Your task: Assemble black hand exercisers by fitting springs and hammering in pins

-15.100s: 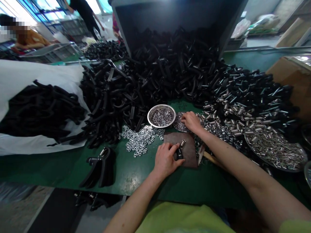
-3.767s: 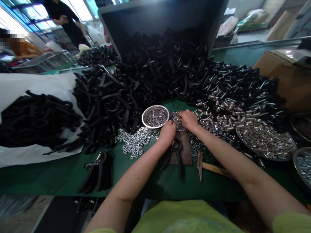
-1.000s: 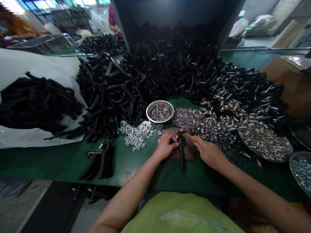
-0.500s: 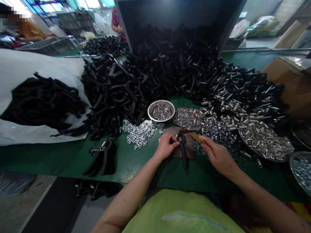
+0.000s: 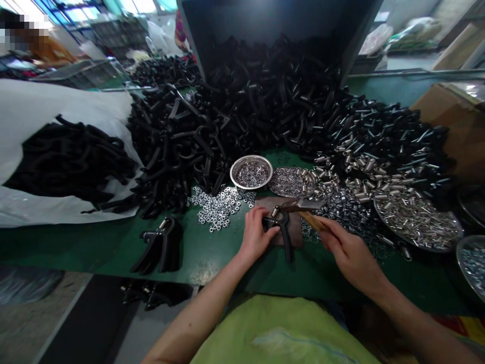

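Near the middle of the frame, the left hand (image 5: 256,235) is pinching a black grip (image 5: 287,240), its fingers hiding part of it; a coil spring (image 5: 276,210) is showing at its top. The grip is lying on a dark pad (image 5: 296,233), one leg pointing toward the bottom of the frame. The right hand (image 5: 354,258), right of centre, is closing around the wooden handle of a hammer (image 5: 303,205). The hammer's head is hovering over or resting on the pad's upper edge; which one is hard to tell. Just above, a steel bowl (image 5: 251,158) is holding small metal parts, too small to make out singly. Loose rings (image 5: 217,210) are lying left of the pad. At the right edge, a bowl (image 5: 473,268) is being cut off by the frame.
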The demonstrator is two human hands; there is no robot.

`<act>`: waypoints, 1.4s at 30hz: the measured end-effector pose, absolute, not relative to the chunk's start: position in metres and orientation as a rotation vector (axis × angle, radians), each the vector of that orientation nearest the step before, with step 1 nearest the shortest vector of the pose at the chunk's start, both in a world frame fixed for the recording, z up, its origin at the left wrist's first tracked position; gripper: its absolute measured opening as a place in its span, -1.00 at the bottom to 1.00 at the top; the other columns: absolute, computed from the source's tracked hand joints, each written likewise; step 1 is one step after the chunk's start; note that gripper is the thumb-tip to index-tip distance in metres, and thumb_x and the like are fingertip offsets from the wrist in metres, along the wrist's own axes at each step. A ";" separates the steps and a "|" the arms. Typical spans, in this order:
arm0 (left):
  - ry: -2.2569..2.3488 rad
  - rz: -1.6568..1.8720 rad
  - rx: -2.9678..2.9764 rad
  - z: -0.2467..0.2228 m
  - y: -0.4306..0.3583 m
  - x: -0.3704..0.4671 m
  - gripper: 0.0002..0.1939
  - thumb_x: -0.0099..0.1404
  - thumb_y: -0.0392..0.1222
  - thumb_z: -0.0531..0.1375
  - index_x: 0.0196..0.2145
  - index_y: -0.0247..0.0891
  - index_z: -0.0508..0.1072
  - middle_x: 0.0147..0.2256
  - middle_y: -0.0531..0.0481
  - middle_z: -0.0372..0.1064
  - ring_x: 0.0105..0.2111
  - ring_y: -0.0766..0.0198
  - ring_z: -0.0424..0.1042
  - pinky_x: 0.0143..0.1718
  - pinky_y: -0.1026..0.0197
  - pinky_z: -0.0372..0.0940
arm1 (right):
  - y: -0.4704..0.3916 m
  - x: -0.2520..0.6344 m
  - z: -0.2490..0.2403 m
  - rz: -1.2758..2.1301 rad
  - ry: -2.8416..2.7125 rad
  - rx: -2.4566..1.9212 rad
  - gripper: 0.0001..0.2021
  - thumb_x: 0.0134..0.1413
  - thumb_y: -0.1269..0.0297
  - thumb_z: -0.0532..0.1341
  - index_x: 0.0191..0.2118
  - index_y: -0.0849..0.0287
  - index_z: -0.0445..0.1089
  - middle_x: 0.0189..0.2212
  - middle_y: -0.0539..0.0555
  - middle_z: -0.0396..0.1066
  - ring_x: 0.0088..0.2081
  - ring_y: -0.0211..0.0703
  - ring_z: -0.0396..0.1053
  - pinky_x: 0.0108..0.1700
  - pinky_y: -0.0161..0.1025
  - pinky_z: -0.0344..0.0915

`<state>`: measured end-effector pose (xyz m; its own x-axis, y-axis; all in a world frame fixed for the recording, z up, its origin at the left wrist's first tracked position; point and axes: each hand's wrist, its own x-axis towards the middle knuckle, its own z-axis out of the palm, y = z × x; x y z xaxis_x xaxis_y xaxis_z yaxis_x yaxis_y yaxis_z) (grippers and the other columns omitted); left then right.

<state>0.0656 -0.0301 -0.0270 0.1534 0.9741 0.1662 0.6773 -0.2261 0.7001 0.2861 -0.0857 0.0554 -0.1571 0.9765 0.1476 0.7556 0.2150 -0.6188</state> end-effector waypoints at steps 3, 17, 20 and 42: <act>1.720 0.790 2.069 -0.028 -0.051 0.063 -0.59 0.11 -0.13 0.27 -0.12 -0.28 0.26 -0.03 -0.19 0.21 -0.02 0.07 0.23 -0.02 0.07 0.20 | -0.096 0.282 0.053 0.372 -1.912 -1.480 -0.74 0.25 0.28 -0.05 -0.06 0.14 0.30 -0.40 0.09 0.50 -0.44 -0.19 0.45 -0.40 -0.30 0.36; 1.683 0.513 2.216 -0.032 -0.061 0.063 -0.94 0.24 -0.23 0.08 -0.30 -0.23 0.25 -0.32 -0.08 0.35 -0.30 0.18 0.35 -0.28 0.19 0.26 | -0.080 0.273 0.033 0.282 -2.289 -1.607 -0.65 0.25 0.26 -0.08 0.06 0.14 0.27 -0.41 0.09 0.52 -0.49 -0.12 0.46 -0.46 -0.22 0.35; 1.681 0.502 2.208 -0.032 -0.061 0.063 -0.95 0.24 -0.23 0.08 -0.31 -0.23 0.25 -0.32 -0.08 0.35 -0.30 0.18 0.36 -0.28 0.19 0.25 | -0.068 0.271 0.030 0.387 -2.340 -1.687 -0.64 0.26 0.24 -0.07 0.12 0.08 0.22 -0.24 0.09 0.53 -0.35 -0.09 0.50 -0.36 -0.19 0.37; 2.551 0.213 1.789 0.033 -0.072 -0.165 -0.69 0.27 -0.01 0.01 -0.21 -0.23 0.41 -0.22 -0.09 0.43 -0.17 0.08 0.38 -0.27 0.18 0.24 | -0.127 0.365 -0.062 -0.441 -2.367 -1.486 -0.62 0.14 0.12 0.13 0.07 0.03 0.37 -0.47 0.05 0.43 -0.46 -0.11 0.33 -0.32 -0.14 0.18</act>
<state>-0.1647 -0.0722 0.0332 -0.3433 0.9371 0.0629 0.9346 0.3342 0.1220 0.3649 -0.1272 -0.0620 -0.4130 0.8098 0.4166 0.9055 0.4141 0.0928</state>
